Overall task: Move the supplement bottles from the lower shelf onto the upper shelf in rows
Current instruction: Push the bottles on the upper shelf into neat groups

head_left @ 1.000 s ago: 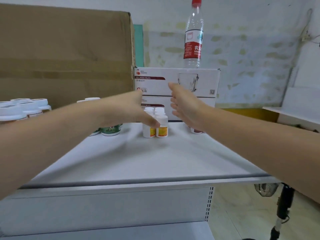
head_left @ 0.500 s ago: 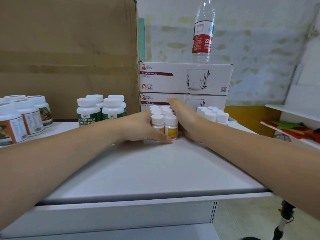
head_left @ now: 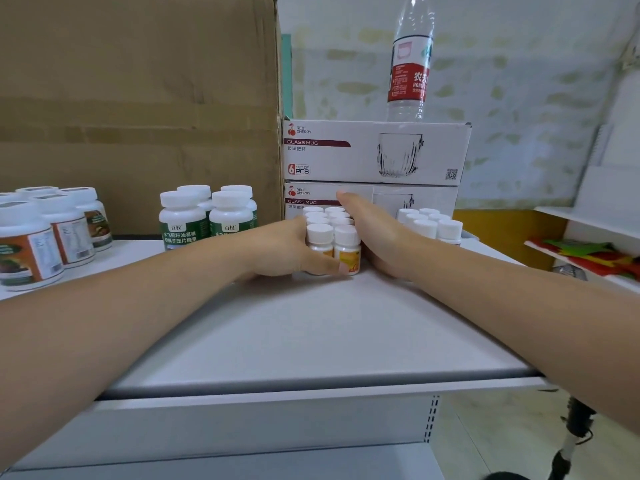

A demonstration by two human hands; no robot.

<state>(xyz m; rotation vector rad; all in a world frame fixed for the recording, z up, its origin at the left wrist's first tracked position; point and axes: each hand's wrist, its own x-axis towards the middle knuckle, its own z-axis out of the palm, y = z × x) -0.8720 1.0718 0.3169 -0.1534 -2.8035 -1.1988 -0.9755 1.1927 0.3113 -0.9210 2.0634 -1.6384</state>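
We see a cluster of small white-capped bottles standing upright in two files toward the far side of the upper shelf, enclosed between both hands. The left hand lies against the cluster's left side, with its thumb curled across the front of the two nearest bottles; its other fingers are hidden from us. The right hand is flat, fingers straight and together, pressed along the cluster's right side, with its fingertips in front of the lower of two stacked mug boxes. Just right of that hand stands a second group of small bottles. To the left stand green-labelled bottles and, further left, larger brown-labelled bottles, before a cardboard box. A water bottle stands on the mug boxes.
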